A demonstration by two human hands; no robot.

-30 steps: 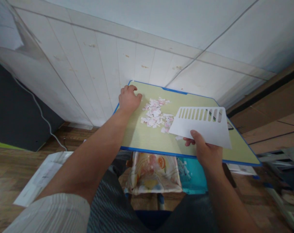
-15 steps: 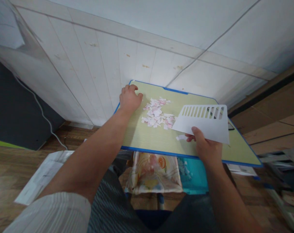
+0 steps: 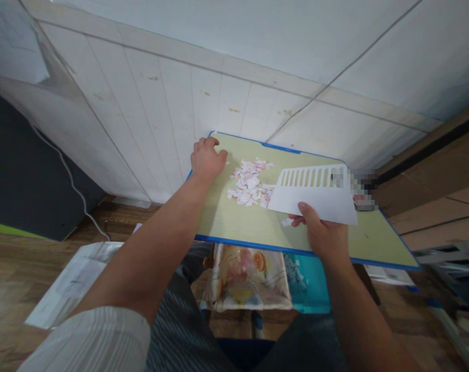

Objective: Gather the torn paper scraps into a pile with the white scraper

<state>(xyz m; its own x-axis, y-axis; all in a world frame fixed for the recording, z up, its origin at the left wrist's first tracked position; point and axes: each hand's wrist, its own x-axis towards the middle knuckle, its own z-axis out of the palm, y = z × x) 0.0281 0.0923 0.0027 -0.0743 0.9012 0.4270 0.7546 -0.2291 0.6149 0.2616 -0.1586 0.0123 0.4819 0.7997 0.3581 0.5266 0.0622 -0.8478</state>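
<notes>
My right hand (image 3: 327,235) grips a thin white plate with a row of slots (image 3: 315,200), thumb on top and fingers beneath. The plate is tilted over a pale green folding table (image 3: 242,225) with a blue rim. Its left tip touches or overlaps the right side of a heap of small white and pinkish paper scraps (image 3: 248,182). A stray paper scrap (image 3: 286,222) lies by my right fingertips. At the table's left edge rests my left hand (image 3: 209,161), fingers bent and thumb held apart, with nothing visible in it.
Below the front edge sit a fruit-patterned tray or bag (image 3: 253,281) and a teal container (image 3: 314,284) with scraps inside. A blurred-out object (image 3: 362,191) lies at the table's right. White panelled wall (image 3: 172,103) stands behind; papers (image 3: 72,281) lie on the floor.
My right hand has shifted the slotted plate slightly left, further toward the heap. More of the blurred object at the right shows. My left hand stays in place.
</notes>
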